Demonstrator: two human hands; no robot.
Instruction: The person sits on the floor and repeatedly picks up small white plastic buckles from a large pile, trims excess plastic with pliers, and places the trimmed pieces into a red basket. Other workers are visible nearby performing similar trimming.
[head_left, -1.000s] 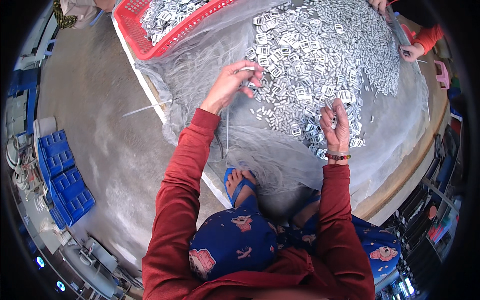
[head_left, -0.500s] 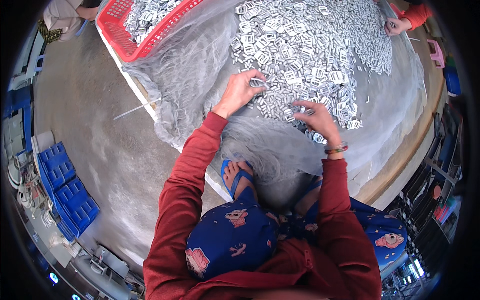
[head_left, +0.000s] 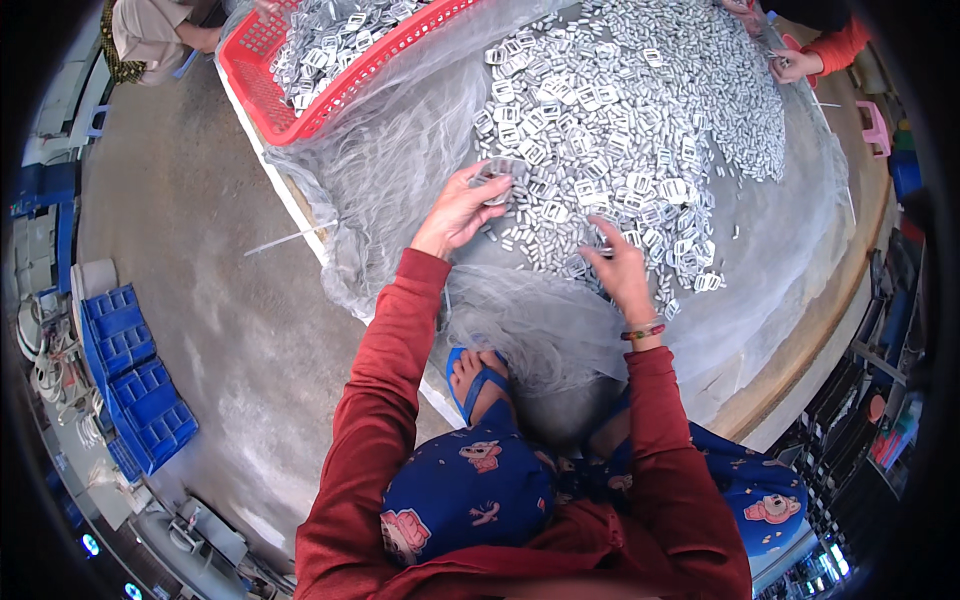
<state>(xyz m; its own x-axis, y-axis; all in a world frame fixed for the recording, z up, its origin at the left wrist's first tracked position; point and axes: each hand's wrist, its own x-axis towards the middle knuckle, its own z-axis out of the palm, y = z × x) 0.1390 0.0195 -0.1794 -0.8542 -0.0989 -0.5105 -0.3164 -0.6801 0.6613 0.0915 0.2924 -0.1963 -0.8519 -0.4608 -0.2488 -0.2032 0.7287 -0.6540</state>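
Observation:
A wide heap of small silvery metal buckles (head_left: 640,110) lies on a grey mesh sheet (head_left: 400,160) over a round table. My left hand (head_left: 465,210) rests at the heap's near left edge, fingers curled around a small bunch of buckles (head_left: 497,172). My right hand (head_left: 622,268) lies flat on the heap's near edge, fingers spread and pressing on loose buckles. Both arms wear red sleeves; a beaded band sits on the right wrist.
A red plastic basket (head_left: 262,75) of buckles stands at the far left of the table. Another person's hands (head_left: 790,62) work at the far right. Blue crates (head_left: 130,370) sit on the concrete floor to my left. The table's wooden rim (head_left: 820,330) curves at right.
Both hands have come down from above the mesh onto the buckle heap. The left hand has moved forward and closed on some buckles. The view has shifted toward the table.

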